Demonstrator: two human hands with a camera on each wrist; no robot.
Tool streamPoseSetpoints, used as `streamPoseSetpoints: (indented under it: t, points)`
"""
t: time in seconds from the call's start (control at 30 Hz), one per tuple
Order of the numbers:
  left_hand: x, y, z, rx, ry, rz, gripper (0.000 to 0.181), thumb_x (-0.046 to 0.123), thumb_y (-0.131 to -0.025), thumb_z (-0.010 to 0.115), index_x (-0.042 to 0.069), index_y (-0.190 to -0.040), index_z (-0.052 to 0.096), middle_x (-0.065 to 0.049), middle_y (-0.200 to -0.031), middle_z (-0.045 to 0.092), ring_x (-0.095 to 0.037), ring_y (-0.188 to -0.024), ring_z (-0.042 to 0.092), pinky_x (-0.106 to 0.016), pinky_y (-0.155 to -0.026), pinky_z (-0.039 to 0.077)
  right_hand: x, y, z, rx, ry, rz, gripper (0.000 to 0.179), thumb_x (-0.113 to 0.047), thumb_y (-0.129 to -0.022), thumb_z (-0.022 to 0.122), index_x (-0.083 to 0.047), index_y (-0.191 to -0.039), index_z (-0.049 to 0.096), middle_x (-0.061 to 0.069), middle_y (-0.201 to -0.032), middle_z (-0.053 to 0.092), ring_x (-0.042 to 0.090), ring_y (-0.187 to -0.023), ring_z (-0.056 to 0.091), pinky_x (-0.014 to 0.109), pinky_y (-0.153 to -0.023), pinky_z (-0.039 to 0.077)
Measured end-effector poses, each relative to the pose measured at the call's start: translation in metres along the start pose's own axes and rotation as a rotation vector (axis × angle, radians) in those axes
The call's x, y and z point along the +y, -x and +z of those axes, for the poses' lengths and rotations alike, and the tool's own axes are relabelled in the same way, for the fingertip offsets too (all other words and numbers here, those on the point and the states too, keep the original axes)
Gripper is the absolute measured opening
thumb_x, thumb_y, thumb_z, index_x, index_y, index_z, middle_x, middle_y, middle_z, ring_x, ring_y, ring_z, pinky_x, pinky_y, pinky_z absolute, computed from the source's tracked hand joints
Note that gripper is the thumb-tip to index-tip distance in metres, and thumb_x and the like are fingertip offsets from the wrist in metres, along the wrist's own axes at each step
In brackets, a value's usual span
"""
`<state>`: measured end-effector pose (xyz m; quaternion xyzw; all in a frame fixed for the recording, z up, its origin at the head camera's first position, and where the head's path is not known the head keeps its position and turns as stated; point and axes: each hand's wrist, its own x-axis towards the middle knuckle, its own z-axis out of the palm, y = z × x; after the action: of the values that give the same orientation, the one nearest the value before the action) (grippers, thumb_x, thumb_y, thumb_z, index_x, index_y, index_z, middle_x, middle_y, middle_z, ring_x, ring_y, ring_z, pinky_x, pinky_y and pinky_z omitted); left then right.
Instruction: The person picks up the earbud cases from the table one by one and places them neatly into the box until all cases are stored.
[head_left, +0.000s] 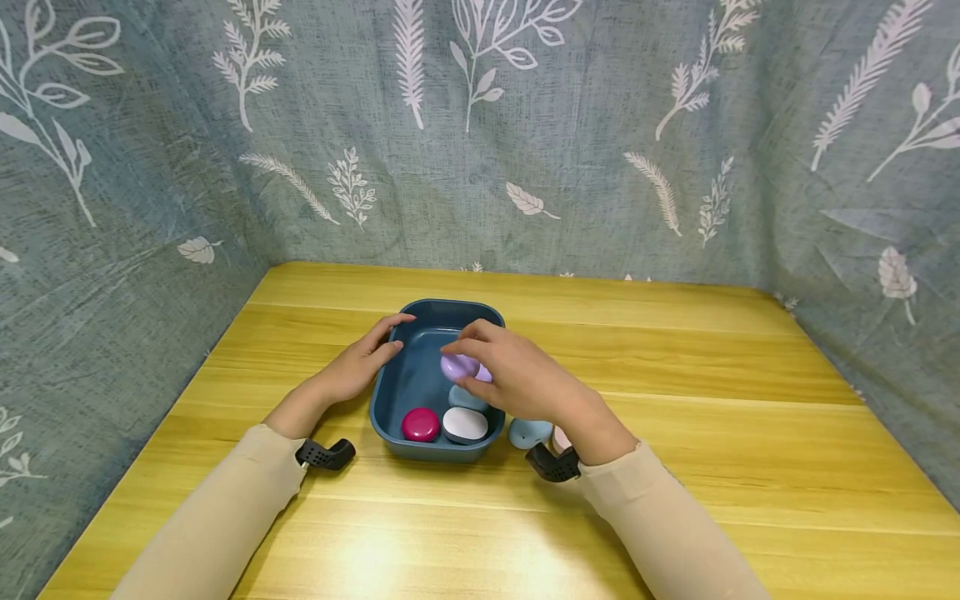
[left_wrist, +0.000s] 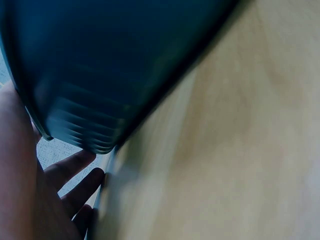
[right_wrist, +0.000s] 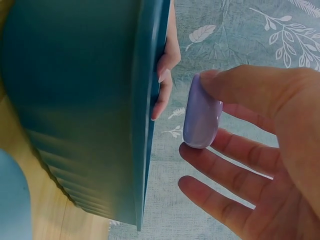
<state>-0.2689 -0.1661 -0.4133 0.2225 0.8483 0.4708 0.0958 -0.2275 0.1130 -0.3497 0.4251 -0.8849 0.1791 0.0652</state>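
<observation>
I take twelve o'clock as the far end of the blue tub (head_left: 416, 375). The right hand (head_left: 517, 367) pinches the lilac case (head_left: 459, 367) between thumb and fingertips above the tub's inside, toward two; I judge that edge hold keeps the fingers off the pieces below. The left hand (head_left: 352, 367) rests on the rim around ten, fingers loose rather than clamped, probably to steady it. Inside, a red case (head_left: 421, 425) sits at seven and a white-topped case (head_left: 465, 424) at five, a pale blue case (head_left: 467, 397) just beyond it, perhaps grouped there for nearness to the person. Outside at four, on the table (head_left: 675, 467), lie a light blue piece (head_left: 529, 432) and a half-hidden pink one (head_left: 559, 440). I see yellow plank grain, glare at six, and leaf-printed grey-blue cloth (head_left: 465, 200) behind and on both sides.
</observation>
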Motion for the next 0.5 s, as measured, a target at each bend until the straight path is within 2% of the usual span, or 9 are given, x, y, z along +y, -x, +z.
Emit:
streamPoseSetpoints:
  t: [0.5]
  points:
    - [0.0005,-0.0001,-0.001,-0.005,-0.007,-0.015,0.046,0.032,-0.106,0.035,0.029,-0.151,0.026,-0.002,-0.16,0.021,-0.032,-0.146,0.024,-0.058,-0.116,0.022,-0.0034,-0.0017,0.0028,0.026,0.016,-0.05,0.037,-0.027,-0.095,0.063,-0.016,-0.13,0.061,-0.002,-0.123,0.055,0.007,-0.101,0.056,0.021,-0.087,0.05]
